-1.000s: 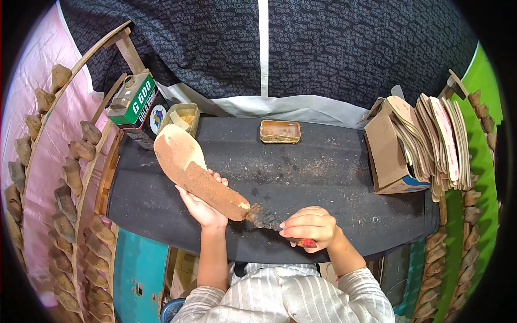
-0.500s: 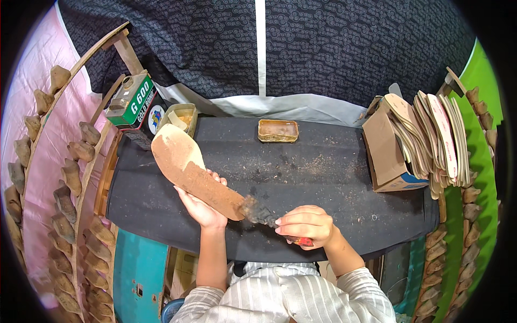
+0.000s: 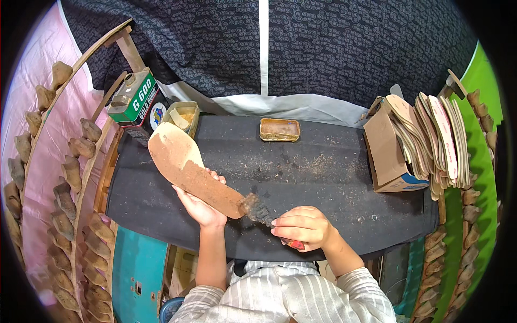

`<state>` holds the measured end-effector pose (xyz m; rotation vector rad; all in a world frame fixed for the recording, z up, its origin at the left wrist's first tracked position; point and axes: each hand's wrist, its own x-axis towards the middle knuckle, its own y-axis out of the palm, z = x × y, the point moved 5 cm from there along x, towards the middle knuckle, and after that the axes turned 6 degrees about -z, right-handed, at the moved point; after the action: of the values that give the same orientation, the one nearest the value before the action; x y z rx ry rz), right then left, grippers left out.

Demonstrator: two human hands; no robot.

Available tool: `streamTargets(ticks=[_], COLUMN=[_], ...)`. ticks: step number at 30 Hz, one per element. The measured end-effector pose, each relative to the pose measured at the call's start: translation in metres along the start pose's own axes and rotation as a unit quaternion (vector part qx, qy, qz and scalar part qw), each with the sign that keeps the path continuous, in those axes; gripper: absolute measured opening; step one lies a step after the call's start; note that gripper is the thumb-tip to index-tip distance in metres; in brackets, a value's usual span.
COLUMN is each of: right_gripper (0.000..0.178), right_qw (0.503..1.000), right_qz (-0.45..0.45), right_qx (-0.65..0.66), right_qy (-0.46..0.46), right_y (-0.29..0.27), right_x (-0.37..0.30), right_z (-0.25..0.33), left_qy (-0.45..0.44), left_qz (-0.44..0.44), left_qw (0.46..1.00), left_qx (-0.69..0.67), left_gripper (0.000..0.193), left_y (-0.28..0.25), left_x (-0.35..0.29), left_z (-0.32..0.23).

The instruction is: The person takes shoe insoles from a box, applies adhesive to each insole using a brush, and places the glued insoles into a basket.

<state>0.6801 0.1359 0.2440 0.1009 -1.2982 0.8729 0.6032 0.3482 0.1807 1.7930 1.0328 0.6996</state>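
My left hand [image 3: 202, 209] holds a long shoe sole [image 3: 207, 183] from below, its wide end pointing to the far left and its narrow end toward my right hand. Most of the sole's upper face is brown and rough; a cream, smoother patch shows at the wide end. Closed around the red handle of a brush [image 3: 261, 214], my right hand [image 3: 304, 229] keeps the dark, clumped bristles at the sole's narrow end. The fingers of my left hand are partly hidden beneath the sole.
At the back left stand a green and black metal can [image 3: 137, 110] and an open tub [image 3: 183, 117] of yellowish stuff. A shallow amber dish [image 3: 279, 130] sits at the back. A carton [image 3: 383, 151] of upright soles stands right. Racks of shoe lasts [image 3: 70, 172] flank the dark-covered table [image 3: 323, 188].
The sole's wide end has swung slightly left, uncovering a little more cream surface to view. My right hand and the brush have shifted a little left, the bristles staying at the narrow end.
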Motion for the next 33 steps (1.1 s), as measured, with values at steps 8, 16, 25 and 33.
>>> streamTargets(ticks=[8,16,25,33], right_gripper=[0.026,0.038,0.029,0.037], right_qw=[1.0,0.985,0.923,0.929], right_qz=[-0.012,-0.088,-0.212,-0.166], right_qx=[0.015,-0.125,-0.217,-0.183], right_qy=[0.011,0.081,0.236,0.277], right_y=[-0.003,-0.019,-0.043,-0.031], right_x=[0.002,0.011,0.004,-0.018], right_z=[-0.001,-0.007,-0.118,-0.2], left_qy=[-0.015,-0.068,-0.157,-0.206], left_qz=[0.005,0.003,0.067,0.081], left_qw=[1.0,0.997,0.985,0.975], left_qx=[-0.006,-0.021,0.01,0.005], left_gripper=[0.058,0.061,0.06,0.062], left_y=[-0.002,-0.005,0.003,0.003], left_x=[-0.001,-0.003,-0.019,-0.028], left_z=[0.002,0.008,0.017,0.02])
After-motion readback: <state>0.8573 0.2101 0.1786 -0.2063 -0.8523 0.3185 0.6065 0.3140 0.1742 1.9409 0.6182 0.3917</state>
